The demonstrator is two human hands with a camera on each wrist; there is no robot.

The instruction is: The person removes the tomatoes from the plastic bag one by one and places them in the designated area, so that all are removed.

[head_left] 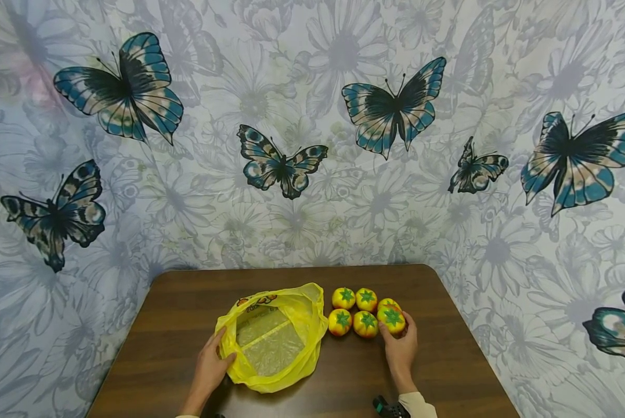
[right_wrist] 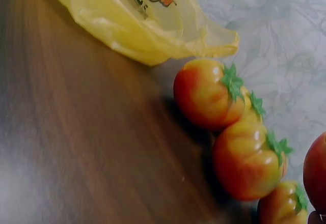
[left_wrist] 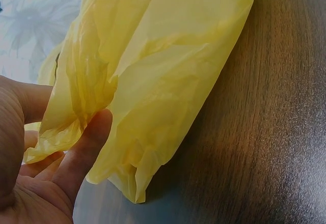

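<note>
A yellow plastic bag [head_left: 308,348] sits on the table with its mouth spread wide toward me; its visible inside holds nothing. My left hand [head_left: 211,364] pinches the bag's left rim, thumb on one side and fingers on the other, as the left wrist view shows with the gathered plastic [left_wrist: 91,89]. To the right of the bag, my right hand [head_left: 402,351] grips a red-yellow toy tomato [head_left: 392,319] with a green star-shaped top. In the right wrist view this tomato [right_wrist: 317,173] shows only at the right edge. Several similar tomatoes [head_left: 365,324] stand grouped beside it.
The brown wooden table [head_left: 448,371] narrows toward a wall [head_left: 291,232] papered with flowers and butterflies. Between the bag and my right hand, the tomatoes stand in two short rows, the nearest close to the bag's right side. A dark band [head_left: 390,407] circles my right wrist.
</note>
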